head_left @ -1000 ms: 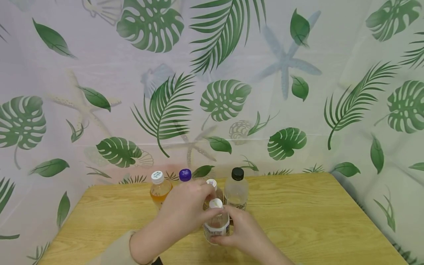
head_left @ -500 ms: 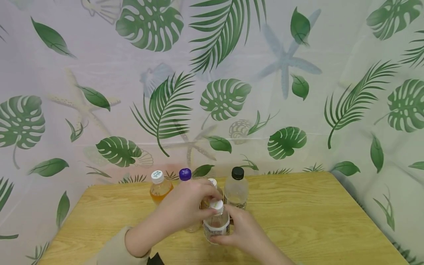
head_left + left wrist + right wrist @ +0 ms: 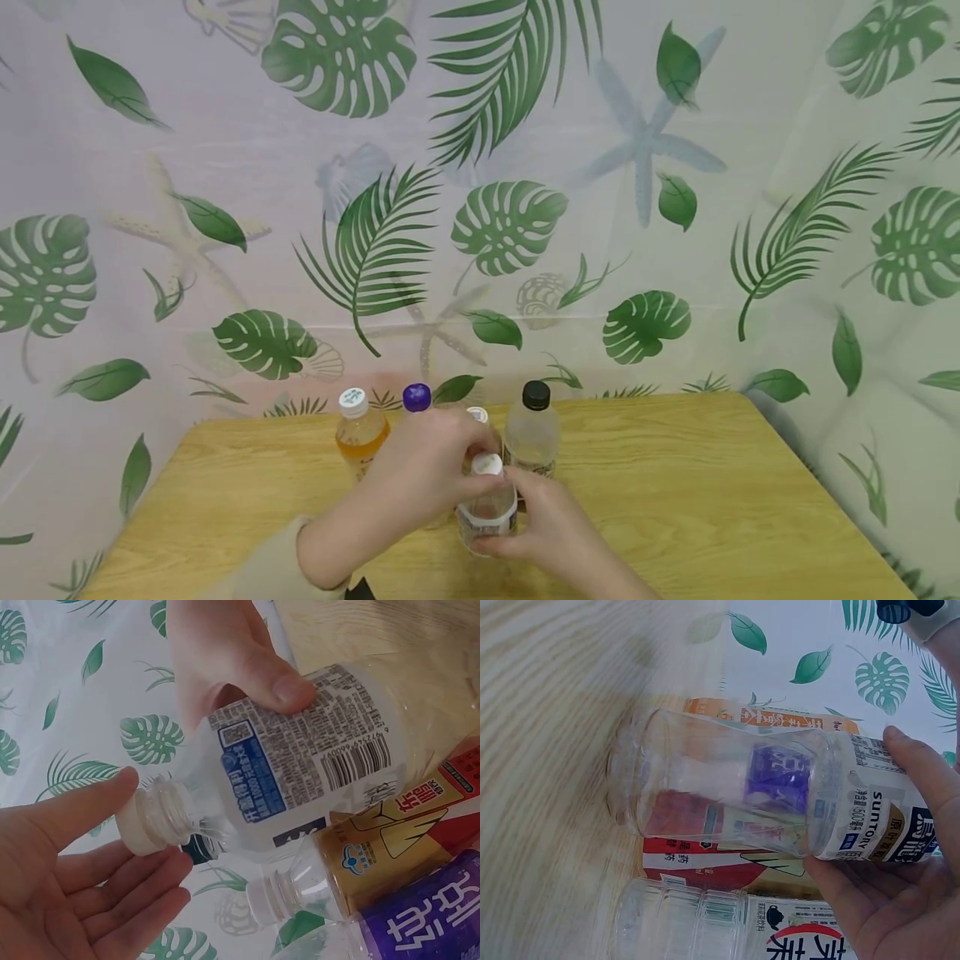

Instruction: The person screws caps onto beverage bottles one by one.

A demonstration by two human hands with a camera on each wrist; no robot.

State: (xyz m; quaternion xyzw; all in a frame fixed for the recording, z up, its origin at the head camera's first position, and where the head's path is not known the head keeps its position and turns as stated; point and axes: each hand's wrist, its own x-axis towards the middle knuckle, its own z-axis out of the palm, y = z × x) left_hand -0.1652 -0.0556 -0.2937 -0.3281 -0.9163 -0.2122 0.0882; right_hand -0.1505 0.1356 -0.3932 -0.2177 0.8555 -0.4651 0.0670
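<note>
A clear plastic bottle [image 3: 486, 507] with a white cap [image 3: 487, 464] stands upright at the front of a group of bottles. My right hand [image 3: 555, 521] grips its body at the label [image 3: 307, 750]. From the left, my left hand [image 3: 423, 454] pinches the cap. In the left wrist view the thumb lies on one side of the cap, with fingers at the other side, and the cap sits at the bottle's neck. The right wrist view shows the clear lower part [image 3: 727, 780] of the bottle with nothing but air inside.
Behind stand a bottle of orange drink [image 3: 363, 446], a purple-capped bottle [image 3: 417, 397], a white-capped bottle [image 3: 390, 840] with a gold and red label, and a black-capped bottle [image 3: 534, 433]. Wooden table [image 3: 675, 492] extends to the right; a leaf-patterned cloth [image 3: 637, 250] hangs behind.
The left hand's fingers have shifted slightly around the cap, which tilted a little to the right and came back. The right hand has kept its grip on the bottle.
</note>
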